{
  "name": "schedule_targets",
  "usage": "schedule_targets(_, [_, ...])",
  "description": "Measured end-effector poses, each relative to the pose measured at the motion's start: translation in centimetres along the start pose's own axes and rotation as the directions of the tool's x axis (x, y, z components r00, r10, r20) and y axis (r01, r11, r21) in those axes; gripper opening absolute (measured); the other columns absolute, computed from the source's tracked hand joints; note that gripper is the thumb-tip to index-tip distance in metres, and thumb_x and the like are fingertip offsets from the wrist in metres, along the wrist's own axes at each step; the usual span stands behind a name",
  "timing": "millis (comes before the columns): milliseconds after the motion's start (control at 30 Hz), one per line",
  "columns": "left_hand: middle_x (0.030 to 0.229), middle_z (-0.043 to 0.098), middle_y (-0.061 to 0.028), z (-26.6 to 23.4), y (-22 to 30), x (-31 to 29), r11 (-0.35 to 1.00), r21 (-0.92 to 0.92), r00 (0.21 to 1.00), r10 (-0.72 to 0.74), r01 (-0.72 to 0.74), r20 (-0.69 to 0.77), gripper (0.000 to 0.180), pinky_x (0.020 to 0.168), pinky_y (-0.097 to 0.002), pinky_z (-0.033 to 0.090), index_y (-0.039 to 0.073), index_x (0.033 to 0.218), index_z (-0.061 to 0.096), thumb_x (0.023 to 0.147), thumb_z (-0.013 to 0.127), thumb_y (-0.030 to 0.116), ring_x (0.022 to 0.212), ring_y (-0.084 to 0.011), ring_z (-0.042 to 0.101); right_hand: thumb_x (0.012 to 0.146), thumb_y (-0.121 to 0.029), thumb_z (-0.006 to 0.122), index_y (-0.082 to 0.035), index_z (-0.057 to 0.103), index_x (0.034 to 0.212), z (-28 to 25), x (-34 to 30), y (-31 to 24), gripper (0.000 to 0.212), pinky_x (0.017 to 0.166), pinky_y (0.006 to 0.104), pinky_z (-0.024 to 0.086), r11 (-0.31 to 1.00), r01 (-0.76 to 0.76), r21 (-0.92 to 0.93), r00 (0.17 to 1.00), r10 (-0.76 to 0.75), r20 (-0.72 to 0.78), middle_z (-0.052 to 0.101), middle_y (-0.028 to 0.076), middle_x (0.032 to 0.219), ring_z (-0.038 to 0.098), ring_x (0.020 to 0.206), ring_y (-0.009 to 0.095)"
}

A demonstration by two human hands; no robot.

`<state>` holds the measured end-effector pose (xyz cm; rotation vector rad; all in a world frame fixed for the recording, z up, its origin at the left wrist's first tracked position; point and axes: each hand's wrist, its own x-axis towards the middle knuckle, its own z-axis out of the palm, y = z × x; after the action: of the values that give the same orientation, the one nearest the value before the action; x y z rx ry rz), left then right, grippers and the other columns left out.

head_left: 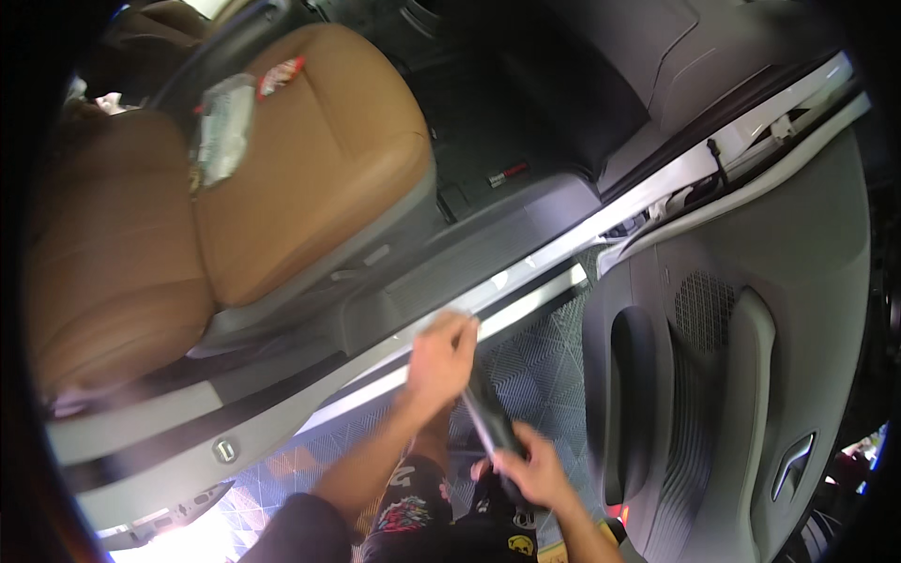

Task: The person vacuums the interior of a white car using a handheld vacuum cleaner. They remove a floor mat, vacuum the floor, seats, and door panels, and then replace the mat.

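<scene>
A long, narrow dark grey tool [490, 418] with a paler edge slants between my two hands; its exact kind cannot be made out. My right hand [537, 469] is wrapped around its lower, thicker part, just above my knees. At the upper end, close to the white door sill [502, 286], my left hand [439, 361] is closed, blurred by motion, with the tool's tip running into its fingers. What lies inside that fist is hidden.
A tan car seat [328, 159] stands beyond the sill, bearing a clear plastic packet [225, 131] and a small red wrapper [282, 75]. An open grey door panel [798, 281] stands to my right. Below is a patterned grey floor [540, 375].
</scene>
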<state>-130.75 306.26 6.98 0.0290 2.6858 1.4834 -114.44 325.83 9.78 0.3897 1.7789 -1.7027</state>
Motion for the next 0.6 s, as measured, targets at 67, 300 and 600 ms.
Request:
schedule_targets(67, [0.146, 0.061, -0.0147, -4.1, 1.4, 5.5, 0.709, 0.667, 0.964, 0.26, -0.229, 0.055, 0.035, 0.112, -0.0484, 0.047, 0.007, 0.126, 0.069, 0.102, 0.063, 0.03, 0.135, -0.0421, 0.056, 0.096, -0.021, 0.074, 0.0, 0.066, 0.121, -2.4, 8.4, -2.3, 0.033, 0.069, 0.0299, 0.053, 0.988, 0.137, -0.068, 0.988, -0.141, -0.057, 0.07, 0.006, 0.09, 0.065, 0.079, 0.012])
schedule_targets(300, [0.12, 0.074, -0.0193, -11.3, 10.8, 23.4, 0.876, 0.34, 0.94, 0.319, -0.341, 0.12, 0.029, 0.105, -0.0416, 0.05, 0.001, 0.119, 0.073, 0.101, 0.062, 0.021, 0.112, -0.0348, 0.07, 0.094, -0.041, 0.075, 0.005, 0.069, 0.111, -20.5, 33.4, -3.9, 0.049, 0.066, 0.0376, 0.054, 0.99, 0.023, -0.137, 0.773, -0.105, -0.625, 0.071, 0.015, 0.082, 0.069, 0.067, 0.023])
schedule_targets(600, [0.155, 0.056, -0.0111, -19.8, -2.0, 45.3, 0.488, 0.808, 0.937, 0.277, -0.329, 0.214, 0.039, 0.126, -0.0461, 0.026, 0.01, 0.133, 0.07, 0.104, 0.057, 0.031, 0.152, -0.0336, 0.041, 0.093, -0.042, 0.074, 0.002, 0.067, 0.128, -20.0, 37.9, -12.1, 0.056, 0.095, 0.0471, 0.053, 0.984, -0.116, -0.136, 0.807, 0.014, -0.59, 0.074, 0.03, 0.107, 0.071, 0.112, 0.044])
